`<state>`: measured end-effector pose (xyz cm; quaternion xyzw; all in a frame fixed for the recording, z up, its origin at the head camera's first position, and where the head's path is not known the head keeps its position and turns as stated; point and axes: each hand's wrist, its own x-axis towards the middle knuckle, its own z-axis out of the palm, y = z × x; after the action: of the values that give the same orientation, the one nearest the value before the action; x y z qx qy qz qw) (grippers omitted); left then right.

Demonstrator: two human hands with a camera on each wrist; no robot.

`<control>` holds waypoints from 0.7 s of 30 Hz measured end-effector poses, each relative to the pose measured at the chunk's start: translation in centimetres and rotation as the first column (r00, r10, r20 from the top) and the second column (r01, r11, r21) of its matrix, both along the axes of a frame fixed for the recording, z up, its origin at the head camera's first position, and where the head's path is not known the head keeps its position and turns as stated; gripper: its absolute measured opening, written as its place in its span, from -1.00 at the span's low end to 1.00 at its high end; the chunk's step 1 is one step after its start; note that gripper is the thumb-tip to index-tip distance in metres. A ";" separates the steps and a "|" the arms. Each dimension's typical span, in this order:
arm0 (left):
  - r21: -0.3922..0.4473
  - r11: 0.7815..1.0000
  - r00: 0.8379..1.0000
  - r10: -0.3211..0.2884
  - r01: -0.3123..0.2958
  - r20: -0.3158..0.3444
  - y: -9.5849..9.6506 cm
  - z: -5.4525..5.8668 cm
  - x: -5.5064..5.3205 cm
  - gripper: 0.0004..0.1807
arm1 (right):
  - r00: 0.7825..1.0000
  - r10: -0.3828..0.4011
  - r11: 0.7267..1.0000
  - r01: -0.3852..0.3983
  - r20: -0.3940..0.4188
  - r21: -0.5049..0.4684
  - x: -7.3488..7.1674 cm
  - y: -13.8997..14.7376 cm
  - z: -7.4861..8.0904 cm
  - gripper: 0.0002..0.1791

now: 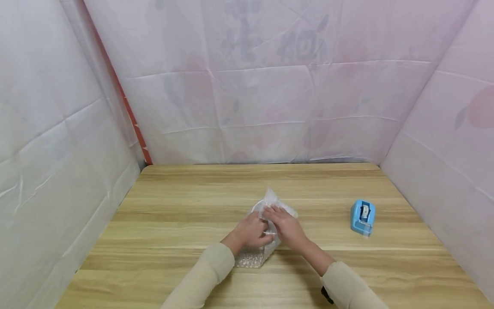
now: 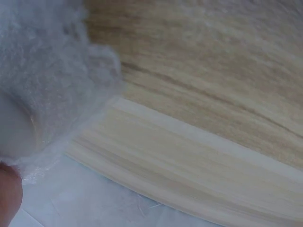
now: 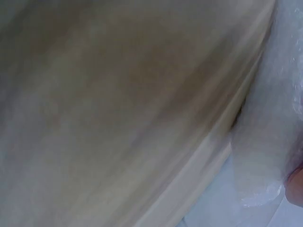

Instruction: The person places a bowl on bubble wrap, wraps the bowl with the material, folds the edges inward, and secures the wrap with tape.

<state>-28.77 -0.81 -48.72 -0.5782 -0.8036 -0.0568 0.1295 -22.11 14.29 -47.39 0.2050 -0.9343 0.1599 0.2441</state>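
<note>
A clear sheet of bubble wrap (image 1: 251, 259) lies bunched on the wooden table, one corner sticking up at the far side. My left hand (image 1: 250, 231) grips the wrap from the left, fingers curled and thumb stretched toward the right. From the right, my right hand (image 1: 287, 226) lays its fairly straight fingers over the upper part of the wrap. In the left wrist view, a smooth pale rounded surface (image 2: 14, 127) shows beside the wrap, close to a fingertip (image 2: 8, 194). A right fingertip (image 3: 296, 189) borders the wrap (image 3: 265, 142) in the right wrist view.
A blue tape dispenser (image 1: 362, 217) with a roll of tape stands on the right side of the table (image 1: 173, 206). Pale patterned sheets (image 1: 262, 98) hang behind the table and along both sides. A small black object (image 1: 326, 295) shows under the right sleeve.
</note>
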 end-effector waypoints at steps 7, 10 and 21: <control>0.029 0.999 1.000 -0.021 0.021 0.004 0.1 -0.2 -0.1 -0.68 | 0.999 -0.026 1.000 0.026 0.041 0.016 0.4 -0.4 -0.1 -0.61; 0.025 0.999 1.000 -0.027 0.028 -0.011 0.0 -0.2 -0.1 -0.67 | 0.998 -0.030 0.999 0.029 0.055 0.025 0.6 -0.4 0.1 -0.61; 0.065 0.996 0.998 -0.059 0.059 -0.007 -0.1 -0.7 -0.3 -0.68 | 0.997 -0.015 0.980 0.000 0.074 0.198 0.7 0.3 0.5 -0.67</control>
<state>-29.07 -0.90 -49.40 -0.5972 -0.7835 -0.0853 0.1486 -21.39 14.58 -46.86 0.2184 -0.9549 0.0730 0.1876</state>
